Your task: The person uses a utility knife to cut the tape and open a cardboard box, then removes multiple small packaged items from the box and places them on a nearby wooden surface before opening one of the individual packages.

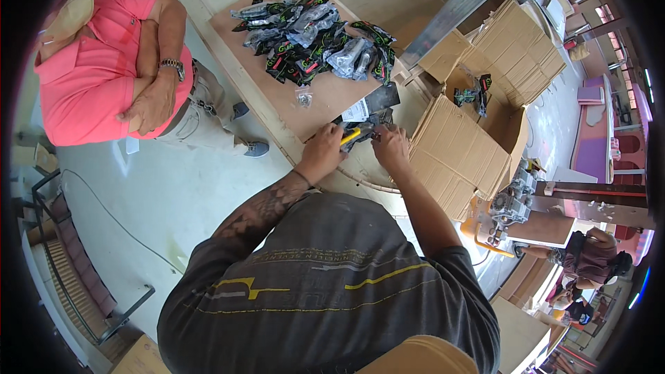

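My left hand is closed at the near edge of the wooden table, around a yellow-handled tool that looks like a utility knife. Just right of it, my right hand pinches at a dark plastic-looking package between the two hands; its exact kind is hard to make out. Beyond my fingers lie a white printed paper and a flat black piece. A heap of black-and-green packets and clear bags covers the table farther off. A small clear bag of little parts lies nearer.
An open cardboard box stands at my right with a few packets inside. A metal post slants above it. On the left, a person in a pink shirt stands beside the table. A compressor-like machine sits lower right.
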Available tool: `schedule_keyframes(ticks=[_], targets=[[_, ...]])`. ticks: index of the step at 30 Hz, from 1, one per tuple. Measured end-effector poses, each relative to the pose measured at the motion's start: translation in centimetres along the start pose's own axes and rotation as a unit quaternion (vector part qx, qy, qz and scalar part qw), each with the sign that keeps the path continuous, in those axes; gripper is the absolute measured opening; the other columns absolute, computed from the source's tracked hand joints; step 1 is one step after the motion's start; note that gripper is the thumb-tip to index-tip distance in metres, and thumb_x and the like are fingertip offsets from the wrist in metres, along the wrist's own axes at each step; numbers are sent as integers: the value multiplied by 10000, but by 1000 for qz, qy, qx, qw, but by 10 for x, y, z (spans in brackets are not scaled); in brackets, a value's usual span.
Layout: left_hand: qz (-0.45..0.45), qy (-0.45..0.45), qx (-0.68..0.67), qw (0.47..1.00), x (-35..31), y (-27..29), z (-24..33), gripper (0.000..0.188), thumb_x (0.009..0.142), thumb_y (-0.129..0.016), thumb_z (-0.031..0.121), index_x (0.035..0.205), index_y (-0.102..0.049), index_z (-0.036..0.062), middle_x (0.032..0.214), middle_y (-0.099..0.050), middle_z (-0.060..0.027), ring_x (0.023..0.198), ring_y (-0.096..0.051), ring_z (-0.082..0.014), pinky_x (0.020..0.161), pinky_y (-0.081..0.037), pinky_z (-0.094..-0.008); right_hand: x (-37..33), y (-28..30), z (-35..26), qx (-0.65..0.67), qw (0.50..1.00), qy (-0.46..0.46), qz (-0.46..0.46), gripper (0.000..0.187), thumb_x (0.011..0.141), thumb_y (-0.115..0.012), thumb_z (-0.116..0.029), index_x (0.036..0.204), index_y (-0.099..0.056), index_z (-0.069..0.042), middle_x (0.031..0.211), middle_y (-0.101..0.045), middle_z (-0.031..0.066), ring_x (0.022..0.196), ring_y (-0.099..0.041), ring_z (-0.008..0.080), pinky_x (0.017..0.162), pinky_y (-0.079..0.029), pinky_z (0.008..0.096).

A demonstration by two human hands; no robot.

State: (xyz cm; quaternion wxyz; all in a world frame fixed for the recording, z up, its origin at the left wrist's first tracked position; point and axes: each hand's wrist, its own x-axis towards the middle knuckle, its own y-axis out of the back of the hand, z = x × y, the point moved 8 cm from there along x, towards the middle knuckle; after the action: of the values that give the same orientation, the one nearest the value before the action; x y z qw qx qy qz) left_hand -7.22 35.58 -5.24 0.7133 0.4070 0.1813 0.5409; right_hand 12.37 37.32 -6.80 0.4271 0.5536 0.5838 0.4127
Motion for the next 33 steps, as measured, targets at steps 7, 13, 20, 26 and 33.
schedule_keyframes(ticks=[7,13,20,26,33], targets=[[-95,78,1,992,12,1,7,434,813,-745,94,1192,-553,3,1215,-569,-194,1107,-657,-392,893,-581,-474,-56,12,-6,134,989,51,44,643,847,-818,-137,1418,-549,-14,1341,-586,284,1273,-551,475,1096,-456,536],[-104,-44,-129,985,12,32,30,280,834,-691,63,1088,-603,-13,1226,-633,-191,1127,-650,-397,923,-541,-485,-70,64,-40,172,978,92,72,734,844,-853,-202,1467,-516,-7,1415,-557,284,1324,-540,459,1109,-461,515],[-123,129,-326,929,23,46,37,191,889,-733,79,1016,-594,46,892,-667,-49,828,-664,-170,773,-542,-374,-64,62,-44,441,887,-38,-128,395,997,-748,-247,1273,-634,12,985,-744,113,871,-685,183,837,-535,351],[-147,207,-488,835,15,40,32,258,909,-818,113,1019,-586,85,925,-664,-14,684,-576,-35,555,-498,-226,-68,75,-53,610,786,-43,-86,297,1077,-652,-287,1248,-641,-45,1034,-715,29,910,-620,97,829,-523,291],[-58,123,-510,850,25,44,42,308,856,-851,39,989,-578,86,954,-704,-36,685,-581,-40,532,-480,-231,-79,65,-35,623,777,-78,-41,191,1121,-562,-201,1217,-624,-48,1016,-666,-16,885,-560,51,802,-489,239]])
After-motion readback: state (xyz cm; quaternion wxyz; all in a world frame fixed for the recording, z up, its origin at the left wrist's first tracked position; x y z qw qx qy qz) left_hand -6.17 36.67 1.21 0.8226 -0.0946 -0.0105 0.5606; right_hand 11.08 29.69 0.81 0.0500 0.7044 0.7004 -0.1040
